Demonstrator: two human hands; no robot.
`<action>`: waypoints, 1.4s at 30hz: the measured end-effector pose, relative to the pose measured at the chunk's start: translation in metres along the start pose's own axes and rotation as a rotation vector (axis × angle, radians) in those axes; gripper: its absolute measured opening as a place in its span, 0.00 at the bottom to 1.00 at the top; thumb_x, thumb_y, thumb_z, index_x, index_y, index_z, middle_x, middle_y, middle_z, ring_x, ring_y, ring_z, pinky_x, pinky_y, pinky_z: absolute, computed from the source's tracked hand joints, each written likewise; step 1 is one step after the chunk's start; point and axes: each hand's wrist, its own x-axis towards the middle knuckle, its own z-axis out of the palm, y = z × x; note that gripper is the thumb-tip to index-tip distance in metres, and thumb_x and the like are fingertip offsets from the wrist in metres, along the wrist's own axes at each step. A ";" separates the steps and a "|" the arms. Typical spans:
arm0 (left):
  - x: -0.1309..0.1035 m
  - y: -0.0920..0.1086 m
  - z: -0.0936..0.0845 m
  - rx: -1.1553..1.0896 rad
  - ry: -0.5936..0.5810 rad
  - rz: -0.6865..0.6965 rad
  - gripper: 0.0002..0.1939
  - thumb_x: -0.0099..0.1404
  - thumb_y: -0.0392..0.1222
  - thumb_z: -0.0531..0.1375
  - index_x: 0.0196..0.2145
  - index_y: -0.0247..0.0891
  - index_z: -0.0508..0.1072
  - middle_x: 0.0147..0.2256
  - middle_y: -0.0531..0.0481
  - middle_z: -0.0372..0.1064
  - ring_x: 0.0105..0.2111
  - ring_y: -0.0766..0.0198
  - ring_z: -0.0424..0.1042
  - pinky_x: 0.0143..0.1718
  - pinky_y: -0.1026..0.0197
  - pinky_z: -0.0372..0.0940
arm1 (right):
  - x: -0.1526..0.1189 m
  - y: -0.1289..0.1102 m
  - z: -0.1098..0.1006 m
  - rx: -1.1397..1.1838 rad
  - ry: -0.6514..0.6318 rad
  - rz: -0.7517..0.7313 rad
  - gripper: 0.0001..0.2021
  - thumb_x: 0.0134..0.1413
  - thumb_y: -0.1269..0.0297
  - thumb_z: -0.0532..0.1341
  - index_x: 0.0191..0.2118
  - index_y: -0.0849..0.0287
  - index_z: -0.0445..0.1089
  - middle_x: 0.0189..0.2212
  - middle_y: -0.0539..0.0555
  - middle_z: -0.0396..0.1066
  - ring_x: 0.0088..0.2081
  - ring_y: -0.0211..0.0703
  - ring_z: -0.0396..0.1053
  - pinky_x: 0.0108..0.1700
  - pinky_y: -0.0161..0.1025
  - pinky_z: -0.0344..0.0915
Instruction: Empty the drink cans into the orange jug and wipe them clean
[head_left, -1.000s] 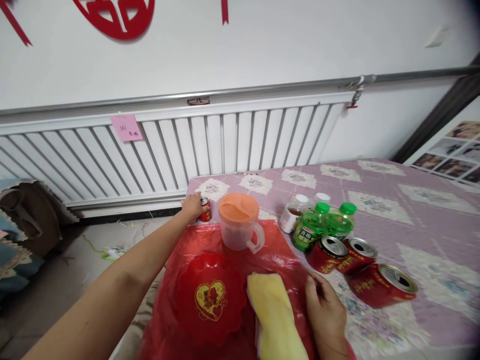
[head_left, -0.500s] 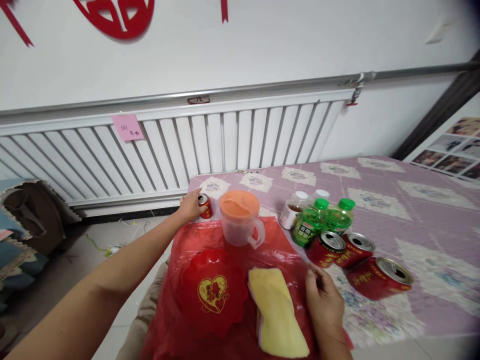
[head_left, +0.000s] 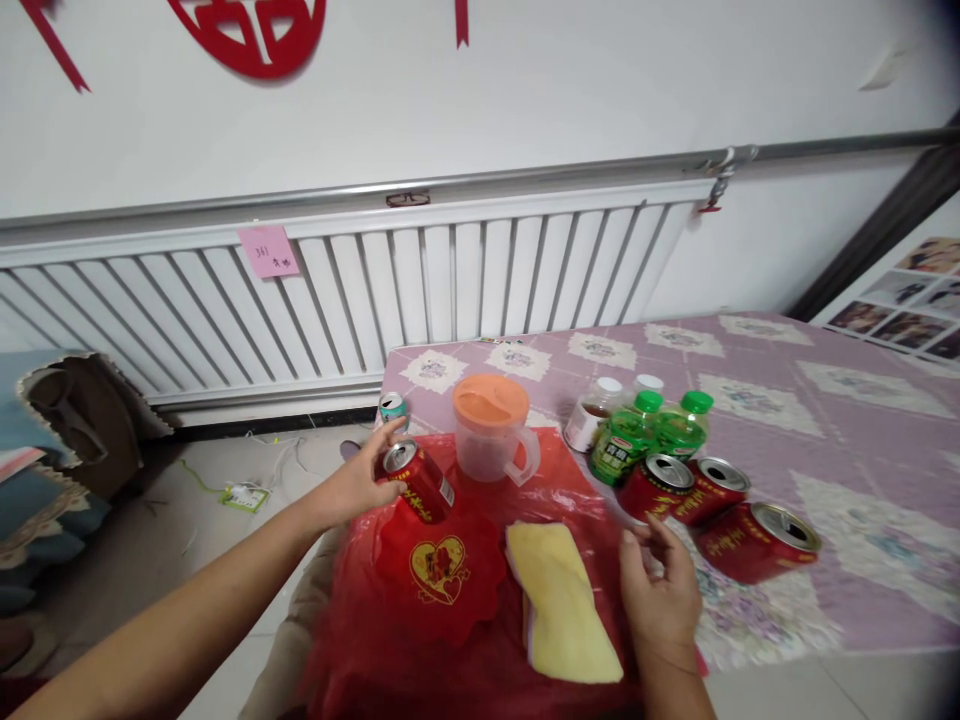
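My left hand (head_left: 360, 480) grips an opened red drink can (head_left: 426, 487), tilted, over the far edge of a scalloped red tray (head_left: 390, 570) with a gold heart. Just behind that hand stands a teal can (head_left: 392, 408). A clear plastic pitcher (head_left: 484, 450) with an orange lid is to the right of the held can. My right hand (head_left: 660, 590) is at the right edge of the red plastic sheet, fingers loosely curled and apart, with no object visible in them. It is nearest to a folded yellow cloth (head_left: 570, 610) and a red can (head_left: 654, 487).
Several bottles, among them a green-capped bottle (head_left: 626, 435) and a white-capped bottle (head_left: 592, 415), stand right of the pitcher. Two more red cans, one a larger can (head_left: 750, 540), are beside them. Behind the patterned tablecloth (head_left: 765, 400) runs a white radiator (head_left: 480, 270).
My left hand has brought the red can from the table's far left corner toward me and tilted it, uncovering the teal can. My right hand has barely moved.
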 end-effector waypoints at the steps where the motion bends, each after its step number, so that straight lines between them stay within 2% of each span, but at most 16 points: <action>1: -0.006 0.001 0.003 -0.028 -0.030 -0.012 0.48 0.57 0.40 0.64 0.69 0.39 0.44 0.60 0.39 0.62 0.59 0.53 0.66 0.62 0.52 0.60 | -0.002 -0.008 -0.002 0.004 0.017 -0.003 0.25 0.53 0.51 0.62 0.53 0.63 0.70 0.41 0.62 0.73 0.42 0.50 0.72 0.45 0.47 0.70; 3: -0.016 0.004 0.007 -0.047 -0.096 -0.030 0.49 0.57 0.38 0.64 0.70 0.41 0.43 0.62 0.39 0.60 0.60 0.53 0.65 0.63 0.51 0.59 | -0.007 -0.028 -0.005 0.028 0.028 -0.007 0.26 0.53 0.52 0.63 0.54 0.63 0.69 0.43 0.62 0.73 0.43 0.50 0.72 0.44 0.46 0.70; 5: -0.023 0.005 0.009 -0.047 -0.168 -0.025 0.50 0.56 0.35 0.64 0.70 0.43 0.42 0.63 0.39 0.59 0.61 0.53 0.64 0.63 0.51 0.59 | -0.018 -0.051 -0.005 0.068 -0.047 -0.010 0.26 0.53 0.52 0.63 0.55 0.60 0.68 0.45 0.62 0.73 0.45 0.51 0.72 0.44 0.47 0.70; 8: -0.029 0.008 0.011 -0.048 -0.274 0.002 0.51 0.56 0.31 0.62 0.70 0.45 0.40 0.63 0.41 0.60 0.60 0.55 0.65 0.64 0.50 0.58 | -0.044 -0.089 0.001 0.125 -0.330 -0.008 0.25 0.53 0.52 0.64 0.55 0.55 0.69 0.47 0.61 0.74 0.47 0.52 0.72 0.49 0.51 0.70; 10: -0.032 0.011 0.010 -0.030 -0.326 0.029 0.50 0.56 0.30 0.61 0.70 0.47 0.41 0.62 0.43 0.60 0.60 0.55 0.65 0.64 0.49 0.59 | -0.065 -0.113 0.009 0.165 -0.596 0.024 0.28 0.51 0.54 0.65 0.59 0.52 0.67 0.52 0.60 0.73 0.52 0.54 0.71 0.55 0.53 0.67; 13: -0.036 0.017 0.007 -0.016 -0.393 0.069 0.50 0.55 0.29 0.62 0.70 0.49 0.43 0.62 0.44 0.60 0.61 0.53 0.64 0.63 0.48 0.59 | -0.094 -0.137 0.022 0.246 -0.952 0.142 0.37 0.48 0.60 0.67 0.66 0.48 0.60 0.64 0.57 0.63 0.64 0.55 0.61 0.63 0.54 0.59; 15: -0.039 0.021 0.004 -0.036 -0.432 0.092 0.51 0.55 0.29 0.62 0.70 0.50 0.42 0.61 0.45 0.61 0.62 0.53 0.64 0.63 0.48 0.59 | -0.106 -0.145 0.029 0.336 -1.104 0.233 0.41 0.47 0.63 0.67 0.68 0.49 0.56 0.66 0.57 0.60 0.66 0.54 0.58 0.66 0.55 0.56; 18: -0.045 0.025 -0.001 -0.077 -0.468 0.127 0.52 0.54 0.29 0.62 0.70 0.51 0.42 0.61 0.45 0.61 0.61 0.53 0.64 0.63 0.47 0.60 | -0.117 -0.153 0.035 0.422 -1.208 0.325 0.44 0.44 0.64 0.68 0.69 0.52 0.55 0.66 0.59 0.61 0.66 0.56 0.59 0.66 0.55 0.54; 21: -0.051 0.022 -0.004 -0.125 -0.470 0.120 0.53 0.54 0.28 0.62 0.70 0.53 0.42 0.64 0.45 0.57 0.62 0.52 0.63 0.63 0.46 0.60 | -0.123 -0.161 0.039 0.439 -1.211 0.339 0.41 0.42 0.67 0.68 0.66 0.54 0.61 0.62 0.59 0.67 0.62 0.57 0.64 0.64 0.54 0.58; 23: -0.055 0.015 -0.002 -0.176 -0.418 0.100 0.52 0.56 0.31 0.63 0.70 0.52 0.42 0.66 0.44 0.54 0.64 0.50 0.61 0.64 0.44 0.57 | -0.129 -0.165 0.043 0.464 -1.168 0.338 0.38 0.41 0.69 0.67 0.63 0.54 0.63 0.59 0.58 0.70 0.59 0.55 0.68 0.61 0.52 0.62; 25: -0.059 0.003 0.003 -0.271 -0.320 0.092 0.52 0.57 0.37 0.67 0.70 0.50 0.43 0.67 0.41 0.51 0.66 0.47 0.57 0.66 0.43 0.54 | -0.135 -0.165 0.047 0.460 -1.074 0.350 0.38 0.40 0.69 0.67 0.62 0.54 0.64 0.58 0.58 0.71 0.57 0.54 0.70 0.60 0.51 0.64; 27: -0.062 -0.011 0.013 -0.408 -0.200 0.085 0.55 0.54 0.46 0.71 0.70 0.49 0.44 0.67 0.39 0.51 0.66 0.44 0.56 0.66 0.42 0.54 | -0.141 -0.162 0.052 0.407 -0.953 0.361 0.39 0.40 0.66 0.68 0.62 0.55 0.63 0.57 0.59 0.71 0.56 0.55 0.71 0.59 0.51 0.65; 29: -0.067 -0.023 0.025 -0.478 -0.081 0.032 0.54 0.53 0.53 0.72 0.68 0.47 0.47 0.65 0.37 0.54 0.64 0.43 0.60 0.63 0.42 0.58 | -0.146 -0.158 0.058 0.331 -0.843 0.359 0.40 0.39 0.63 0.69 0.63 0.56 0.62 0.57 0.61 0.72 0.56 0.56 0.72 0.59 0.52 0.66; 31: -0.071 -0.033 0.039 -0.476 0.007 -0.041 0.49 0.53 0.55 0.71 0.65 0.44 0.52 0.61 0.36 0.59 0.60 0.44 0.65 0.59 0.42 0.62 | -0.150 -0.156 0.062 0.259 -0.752 0.327 0.40 0.40 0.60 0.69 0.63 0.58 0.62 0.57 0.63 0.71 0.56 0.58 0.71 0.59 0.54 0.67; 36: -0.081 -0.044 0.066 -0.404 0.164 -0.026 0.39 0.51 0.50 0.70 0.57 0.42 0.60 0.56 0.39 0.67 0.56 0.43 0.68 0.55 0.41 0.66 | -0.159 -0.156 0.070 0.123 -0.616 0.090 0.36 0.45 0.53 0.68 0.60 0.62 0.64 0.58 0.67 0.69 0.59 0.62 0.68 0.59 0.57 0.66; 42: -0.085 -0.044 0.080 -0.439 0.342 -0.052 0.36 0.49 0.42 0.68 0.55 0.41 0.62 0.54 0.41 0.70 0.53 0.46 0.72 0.55 0.43 0.69 | -0.178 -0.156 0.080 -0.045 -0.478 -0.142 0.31 0.48 0.61 0.65 0.59 0.61 0.64 0.53 0.66 0.71 0.54 0.62 0.70 0.56 0.61 0.66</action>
